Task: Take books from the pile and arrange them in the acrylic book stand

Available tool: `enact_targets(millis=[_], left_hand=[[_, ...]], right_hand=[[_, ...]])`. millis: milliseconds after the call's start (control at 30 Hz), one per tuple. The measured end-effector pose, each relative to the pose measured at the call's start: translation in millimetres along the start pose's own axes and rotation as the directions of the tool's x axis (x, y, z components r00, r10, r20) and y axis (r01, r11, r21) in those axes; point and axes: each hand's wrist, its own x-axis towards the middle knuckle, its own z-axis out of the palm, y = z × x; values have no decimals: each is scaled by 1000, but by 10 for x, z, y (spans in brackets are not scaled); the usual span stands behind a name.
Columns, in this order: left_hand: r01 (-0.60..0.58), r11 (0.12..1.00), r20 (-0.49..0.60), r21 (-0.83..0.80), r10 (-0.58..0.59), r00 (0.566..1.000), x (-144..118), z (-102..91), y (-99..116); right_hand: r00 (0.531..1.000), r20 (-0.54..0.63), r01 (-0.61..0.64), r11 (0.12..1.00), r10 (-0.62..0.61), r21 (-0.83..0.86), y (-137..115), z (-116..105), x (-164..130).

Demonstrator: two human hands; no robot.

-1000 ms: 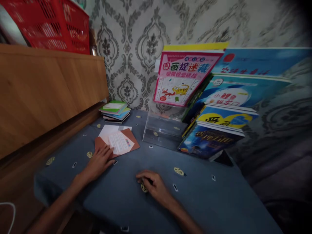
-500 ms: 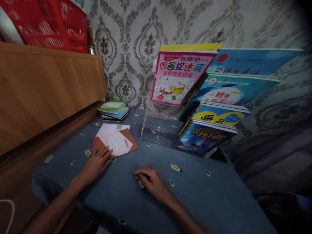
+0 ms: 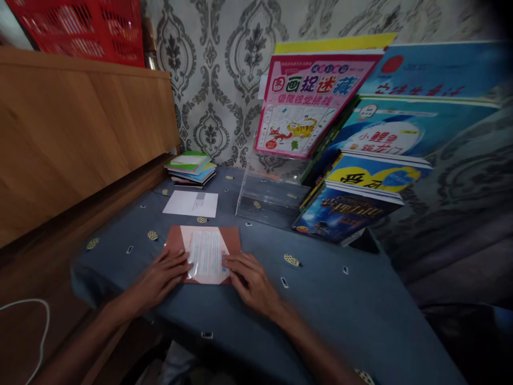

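Currently, at far left, a red basket (image 3: 86, 29) is standing on a wooden cabinet (image 3: 84, 125). Nearer, my left hand (image 3: 166, 272) is resting on the near left part of a brown booklet (image 3: 208, 255); its fingers are lying extended across the cover, slightly blurred. Whether the thumb is pinching the edge from below, I cannot tell.

Beyond that hand, a stack of books (image 3: 191, 170) is lying on the far left of the table (image 3: 320, 315), with a white sheet (image 3: 186, 203) lying just nearer. The booklet is lying nearer again, apart from the sheet, its pale, text-printed panel facing up.

To the right, my right hand (image 3: 253, 280) is curving its fingers over the booklet's right side, the thumb reaching toward the near edge; a full pinch is not showing. For a sound hold, I should be bearing evenly on both sides, as the glossy cover is probably offering little friction and uneven pressure could be turning it askew.

Farther right, a clear stand (image 3: 266, 195) and several upright books (image 3: 347, 211) are standing well apart from my hands.
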Motion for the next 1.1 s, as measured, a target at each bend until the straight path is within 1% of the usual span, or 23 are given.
enact_targets(millis=[67,133,167,233,333,467,567,633,733,800,900,1000,1100], left_hand=[[-51,996,55,-78,55,997,12,-51,89],[-73,988,98,-135,86,991,78,-103,188],[-83,984,118,-159,102,988,128,-128,234],[-117,974,163,-196,150,975,248,-170,305],[-164,964,203,-210,207,957,443,-210,356],[-201,969,208,-145,229,951,697,-173,385],[-249,966,219,-67,258,941,927,-74,445],[-294,955,222,-29,293,930,1113,8,514],[-357,934,224,-10,350,910,1413,129,633],[-382,924,223,-11,374,900,1591,198,697],[-409,912,203,-13,403,892,1768,284,740],[-418,909,169,-11,413,895,1818,371,749],[-361,932,105,5,359,927,1778,477,810]], right_hand=[[998,64,26,996,-21,-81,4,-21,52],[988,157,29,985,-1,-171,22,-30,86],[979,204,14,975,32,-221,32,-32,91],[950,278,-46,945,141,-323,46,-41,73],[900,315,-146,890,301,-433,24,-99,-5],[865,274,-230,819,419,-527,-105,-236,-194],[852,176,-306,743,492,-596,-251,-288,-425],[853,89,-351,691,514,-632,-349,-287,-601],[866,-12,-382,646,500,-660,-453,-271,-830],[875,-48,-388,641,481,-662,-470,-271,-934],[889,-75,-387,654,452,-650,-401,-292,-1021],[904,-63,-365,685,424,-630,-251,-331,-1065],[911,-13,-337,728,411,-597,-87,-397,-1082]])
